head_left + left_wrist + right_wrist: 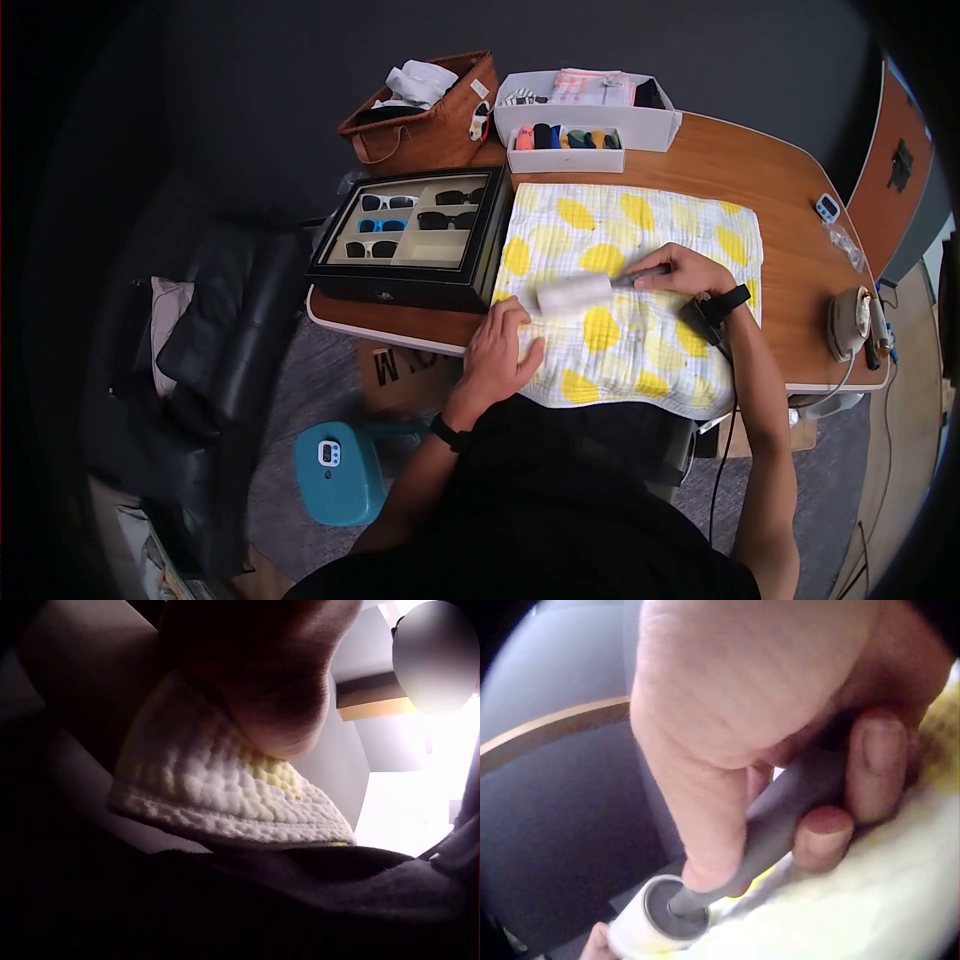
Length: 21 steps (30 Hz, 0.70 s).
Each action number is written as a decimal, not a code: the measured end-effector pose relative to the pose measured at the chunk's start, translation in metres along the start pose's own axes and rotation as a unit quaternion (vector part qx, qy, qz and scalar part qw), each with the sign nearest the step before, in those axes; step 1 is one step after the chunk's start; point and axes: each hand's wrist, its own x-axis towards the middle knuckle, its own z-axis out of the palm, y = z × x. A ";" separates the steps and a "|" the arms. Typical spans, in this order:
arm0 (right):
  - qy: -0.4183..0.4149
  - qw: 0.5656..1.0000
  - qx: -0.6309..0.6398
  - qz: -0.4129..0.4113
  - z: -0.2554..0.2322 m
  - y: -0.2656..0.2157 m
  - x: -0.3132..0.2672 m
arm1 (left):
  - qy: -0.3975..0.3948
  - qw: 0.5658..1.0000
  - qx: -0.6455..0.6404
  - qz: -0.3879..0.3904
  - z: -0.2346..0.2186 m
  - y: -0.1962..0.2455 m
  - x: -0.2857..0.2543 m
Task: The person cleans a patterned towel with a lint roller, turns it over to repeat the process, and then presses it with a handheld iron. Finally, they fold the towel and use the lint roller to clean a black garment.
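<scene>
A white cloth with yellow spots is spread over the table's front part. My right hand grips the dark handle of a lint roller, whose white roll is blurred over the cloth. In the right wrist view, fingers of my right hand curl round the grey handle, with the white roll at its end. My left hand rests on the cloth's left edge, fingers extended. The left wrist view shows part of that hand above the hanging cloth edge.
A sunglasses case stands left of the cloth. Behind are a brown basket, a white box and a smaller box of rolled items. An iron-like device stands at the right edge; a teal stool is below left.
</scene>
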 end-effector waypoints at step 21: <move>0.096 0.995 -0.013 0.037 -0.004 -0.002 -0.012 | -0.040 0.999 0.032 -0.007 -0.001 0.001 0.002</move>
